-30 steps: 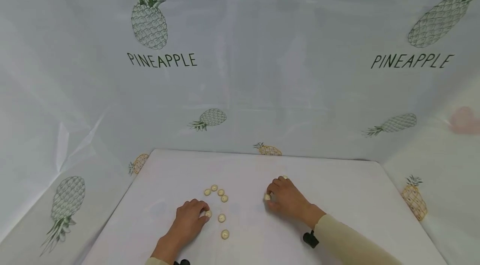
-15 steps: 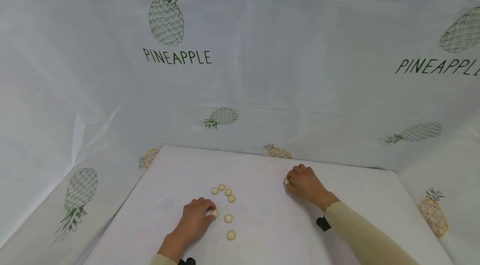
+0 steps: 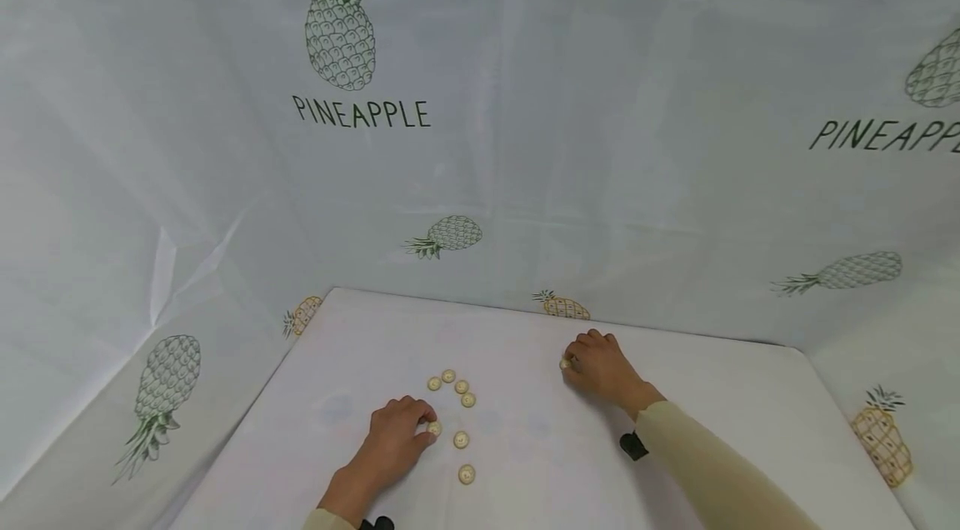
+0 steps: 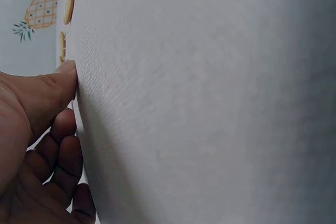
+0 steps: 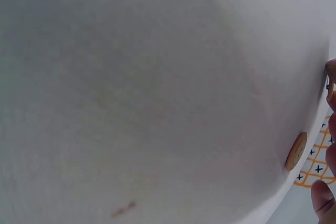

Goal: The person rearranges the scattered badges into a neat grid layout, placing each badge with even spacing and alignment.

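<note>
My left hand (image 3: 397, 437) is low over the table, thumb and forefinger pinching a round wooden button (image 3: 434, 428). In the left wrist view, the thumb and curled fingers of the left hand (image 4: 44, 129) are right at the cloth, and that button is hidden. Farther back on the right, my right hand (image 3: 600, 367) holds another button (image 3: 566, 364) between thumb and fingertips. The right wrist view catches only fingertips at its right edge, gripping the pale button (image 5: 330, 86). A second button (image 5: 296, 151) lies on the cloth below those fingers, hidden by the hand in the head view.
Several loose buttons form a curve beyond the left hand, among them a far button (image 3: 448, 376). Two more, a middle button (image 3: 461, 439) and a near button (image 3: 467, 474), lie to its right. A pineapple-printed sheet (image 3: 570, 180) hangs behind the white table (image 3: 675, 397).
My right hand has moved away from me and slightly right with its button, then shifted a little left. The left hand keeps its place at its button. The head view has turned slightly right.
</note>
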`<action>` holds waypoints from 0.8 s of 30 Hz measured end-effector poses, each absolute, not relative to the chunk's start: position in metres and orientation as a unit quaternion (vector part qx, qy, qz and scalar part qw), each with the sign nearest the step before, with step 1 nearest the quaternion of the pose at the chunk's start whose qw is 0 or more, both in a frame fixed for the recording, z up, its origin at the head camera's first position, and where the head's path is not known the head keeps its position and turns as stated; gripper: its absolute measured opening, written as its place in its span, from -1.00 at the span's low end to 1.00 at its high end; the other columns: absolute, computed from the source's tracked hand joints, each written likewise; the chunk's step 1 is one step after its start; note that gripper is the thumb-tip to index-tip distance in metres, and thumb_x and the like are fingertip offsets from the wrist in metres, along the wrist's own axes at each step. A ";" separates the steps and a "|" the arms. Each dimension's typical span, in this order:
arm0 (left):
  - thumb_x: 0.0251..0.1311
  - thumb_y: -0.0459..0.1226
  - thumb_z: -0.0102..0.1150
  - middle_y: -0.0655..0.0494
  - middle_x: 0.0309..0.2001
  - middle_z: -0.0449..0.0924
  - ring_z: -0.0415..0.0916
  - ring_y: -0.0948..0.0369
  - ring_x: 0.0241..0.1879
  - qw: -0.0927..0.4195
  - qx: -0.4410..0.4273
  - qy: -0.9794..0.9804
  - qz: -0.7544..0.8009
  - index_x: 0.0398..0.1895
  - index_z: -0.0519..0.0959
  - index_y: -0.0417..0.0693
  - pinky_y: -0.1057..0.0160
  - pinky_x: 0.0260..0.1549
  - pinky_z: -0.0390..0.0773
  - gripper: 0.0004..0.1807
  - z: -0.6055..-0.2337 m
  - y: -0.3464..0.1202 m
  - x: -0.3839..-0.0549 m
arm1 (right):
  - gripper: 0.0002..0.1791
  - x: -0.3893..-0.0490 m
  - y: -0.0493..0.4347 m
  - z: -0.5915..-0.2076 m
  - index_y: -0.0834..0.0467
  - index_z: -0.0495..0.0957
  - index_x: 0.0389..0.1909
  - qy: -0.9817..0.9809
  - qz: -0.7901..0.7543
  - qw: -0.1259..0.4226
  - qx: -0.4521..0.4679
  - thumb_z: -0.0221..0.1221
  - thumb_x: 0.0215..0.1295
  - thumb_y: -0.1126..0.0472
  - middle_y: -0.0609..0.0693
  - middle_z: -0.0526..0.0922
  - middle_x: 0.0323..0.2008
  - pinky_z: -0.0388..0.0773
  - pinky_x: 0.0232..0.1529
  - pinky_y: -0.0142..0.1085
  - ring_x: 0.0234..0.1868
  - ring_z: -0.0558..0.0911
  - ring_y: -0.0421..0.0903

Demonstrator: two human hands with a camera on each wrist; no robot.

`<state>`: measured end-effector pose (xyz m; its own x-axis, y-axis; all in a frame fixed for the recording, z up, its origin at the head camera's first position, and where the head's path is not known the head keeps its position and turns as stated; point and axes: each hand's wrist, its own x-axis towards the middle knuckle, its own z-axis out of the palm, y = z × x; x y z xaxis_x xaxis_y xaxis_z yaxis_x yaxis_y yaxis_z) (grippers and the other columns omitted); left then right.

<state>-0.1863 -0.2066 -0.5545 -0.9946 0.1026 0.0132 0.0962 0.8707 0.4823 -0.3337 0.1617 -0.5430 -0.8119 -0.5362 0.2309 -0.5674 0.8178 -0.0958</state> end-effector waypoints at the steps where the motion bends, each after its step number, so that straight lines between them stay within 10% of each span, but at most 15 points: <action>1: 0.24 -0.19 0.48 0.31 -0.21 0.57 0.44 0.25 -0.17 0.008 0.050 0.967 0.250 -0.16 0.67 0.12 -0.11 0.05 0.45 -0.83 -0.554 -0.206 -0.186 | -0.86 -0.334 0.161 -0.543 0.01 0.71 -0.23 -0.949 0.079 0.097 0.289 0.43 0.33 0.06 -0.14 0.66 -0.24 0.38 -0.08 -0.06 -0.18 0.46 -0.10; 24: 0.26 -0.19 0.46 0.32 -0.23 0.55 0.41 0.26 -0.18 0.008 0.056 0.964 0.260 -0.15 0.66 0.12 -0.12 0.06 0.43 -0.83 -0.553 -0.207 -0.185 | -0.83 -0.331 0.156 -0.542 0.08 0.74 -0.17 -0.954 0.086 0.091 0.274 0.33 0.44 0.05 -0.05 0.71 -0.18 0.40 -0.04 0.03 -0.14 0.53 -0.01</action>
<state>-0.1851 -0.2072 -0.5529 -0.9935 0.1129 0.0134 0.1043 0.8581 0.5028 -0.3310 0.1557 -0.5421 -0.8339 -0.5061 0.2204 -0.5374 0.8355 -0.1145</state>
